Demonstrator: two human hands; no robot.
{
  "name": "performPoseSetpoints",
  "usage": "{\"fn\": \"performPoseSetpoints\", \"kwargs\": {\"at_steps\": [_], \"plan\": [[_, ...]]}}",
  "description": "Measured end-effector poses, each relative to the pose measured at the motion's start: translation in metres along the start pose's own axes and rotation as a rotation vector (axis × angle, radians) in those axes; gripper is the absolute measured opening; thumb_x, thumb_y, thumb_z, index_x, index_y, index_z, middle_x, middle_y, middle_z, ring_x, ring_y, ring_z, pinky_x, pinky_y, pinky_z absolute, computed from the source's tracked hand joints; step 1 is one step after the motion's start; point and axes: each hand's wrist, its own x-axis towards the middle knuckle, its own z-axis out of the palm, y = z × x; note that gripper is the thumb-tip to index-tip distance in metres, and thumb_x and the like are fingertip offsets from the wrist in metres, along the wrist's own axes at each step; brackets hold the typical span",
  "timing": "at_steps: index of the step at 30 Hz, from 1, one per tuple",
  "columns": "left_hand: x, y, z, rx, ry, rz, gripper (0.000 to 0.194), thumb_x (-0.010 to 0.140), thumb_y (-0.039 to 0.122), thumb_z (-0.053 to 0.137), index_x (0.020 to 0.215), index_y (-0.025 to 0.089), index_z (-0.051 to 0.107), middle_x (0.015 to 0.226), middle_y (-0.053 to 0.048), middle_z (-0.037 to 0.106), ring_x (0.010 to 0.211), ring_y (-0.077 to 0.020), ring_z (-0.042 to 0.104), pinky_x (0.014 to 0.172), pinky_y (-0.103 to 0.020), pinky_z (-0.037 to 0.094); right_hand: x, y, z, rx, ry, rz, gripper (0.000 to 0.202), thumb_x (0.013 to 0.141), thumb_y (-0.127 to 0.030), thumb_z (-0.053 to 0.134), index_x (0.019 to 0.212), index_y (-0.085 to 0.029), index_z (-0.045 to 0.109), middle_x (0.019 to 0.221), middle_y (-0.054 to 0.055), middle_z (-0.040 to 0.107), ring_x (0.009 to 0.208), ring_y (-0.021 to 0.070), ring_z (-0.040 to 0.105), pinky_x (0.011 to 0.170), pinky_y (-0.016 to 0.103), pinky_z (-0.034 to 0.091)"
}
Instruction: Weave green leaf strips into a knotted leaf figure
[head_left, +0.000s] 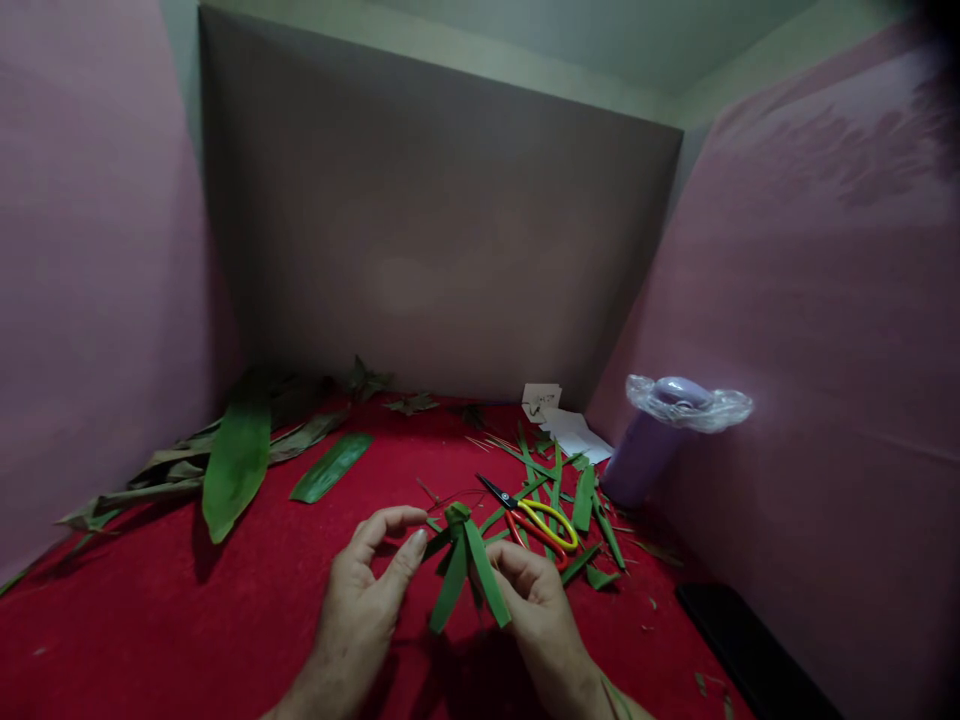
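Note:
A small bundle of folded green leaf strips (pixel 457 550), knotted at its top, hangs between my hands with its ends splayed downward. My right hand (pixel 536 605) is closed on its right side, its fingertips partly behind the strips. My left hand (pixel 371 585) is at the bundle's left edge, thumb and forefinger curved with a gap between them; whether the thumb tip touches a strip is unclear. Just beyond the bundle lie scissors (pixel 534 520) with one yellow and one red handle, blades apart, among cut green strips (pixel 585 498).
Large leaves (pixel 238 460) are piled at the left, with a cut leaf piece (pixel 332 467) beside them. White papers (pixel 576 436) lie at the back. A purple bottle (pixel 645 455) with clear plastic stands right, and a black flat object (pixel 750 645) lies near the right edge.

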Motion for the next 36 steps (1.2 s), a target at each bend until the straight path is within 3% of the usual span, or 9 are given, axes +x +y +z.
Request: {"fn": "performPoseSetpoints", "kwargs": {"at_steps": [2, 8, 16, 21, 27, 36], "plan": [[0.001, 0.003, 0.0, -0.013, -0.026, -0.031, 0.016, 0.065, 0.025, 0.074, 0.08, 0.019, 0.073, 0.081, -0.006, 0.073, 0.078, -0.0208, 0.064, 0.069, -0.025, 0.048, 0.001, -0.001, 0.0, 0.05, -0.006, 0.039, 0.031, 0.071, -0.044, 0.068, 0.066, -0.013, 0.06, 0.053, -0.004, 0.047, 0.047, 0.0073, 0.037, 0.045, 0.018, 0.03], [0.004, 0.005, -0.001, -0.084, -0.285, -0.212, 0.008, 0.067, 0.021, 0.072, 0.073, 0.016, 0.072, 0.071, -0.006, 0.072, 0.069, -0.0175, 0.062, 0.067, -0.025, 0.045, 0.003, 0.004, -0.004, 0.105, -0.024, 0.104, 0.032, 0.069, -0.042, 0.071, 0.064, -0.013, 0.058, 0.046, -0.009, 0.033, 0.041, 0.0038, 0.019, 0.038, 0.017, 0.014], [0.011, 0.0, -0.008, -0.1, -0.403, -0.306, 0.008, 0.068, 0.019, 0.069, 0.075, 0.015, 0.069, 0.067, -0.002, 0.067, 0.067, -0.0156, 0.057, 0.064, -0.026, 0.041, 0.006, 0.005, -0.006, 0.225, -0.142, 0.215, 0.042, 0.065, -0.047, 0.073, 0.055, -0.016, 0.045, 0.042, -0.012, 0.026, 0.038, 0.0026, 0.014, 0.038, 0.019, 0.009], [0.012, -0.004, -0.007, -0.092, -0.406, -0.326, 0.012, 0.064, 0.024, 0.074, 0.065, 0.014, 0.066, 0.058, 0.001, 0.062, 0.054, -0.0107, 0.049, 0.054, -0.023, 0.036, 0.003, 0.007, -0.007, 0.221, -0.192, 0.227, 0.04, 0.07, -0.045, 0.07, 0.059, -0.016, 0.046, 0.046, -0.011, 0.025, 0.04, 0.0029, 0.013, 0.039, 0.02, 0.008], [0.005, 0.003, -0.005, -0.199, -0.443, -0.352, 0.009, 0.071, 0.024, 0.067, 0.071, 0.015, 0.066, 0.066, -0.002, 0.065, 0.063, -0.0144, 0.055, 0.062, -0.026, 0.04, 0.001, 0.014, -0.012, 0.355, -0.314, 0.222, 0.035, 0.081, -0.04, 0.062, 0.064, -0.017, 0.042, 0.05, -0.011, 0.02, 0.041, 0.0038, 0.008, 0.039, 0.02, 0.007], [0.0, -0.001, -0.003, -0.271, -0.458, -0.343, 0.01, 0.072, 0.022, 0.067, 0.067, 0.017, 0.059, 0.062, 0.002, 0.06, 0.06, -0.0126, 0.052, 0.059, -0.024, 0.038, 0.0, 0.014, -0.01, 0.37, -0.353, 0.208, 0.032, 0.082, -0.036, 0.062, 0.066, -0.017, 0.042, 0.049, -0.011, 0.022, 0.041, 0.0039, 0.009, 0.039, 0.019, 0.007]]}}
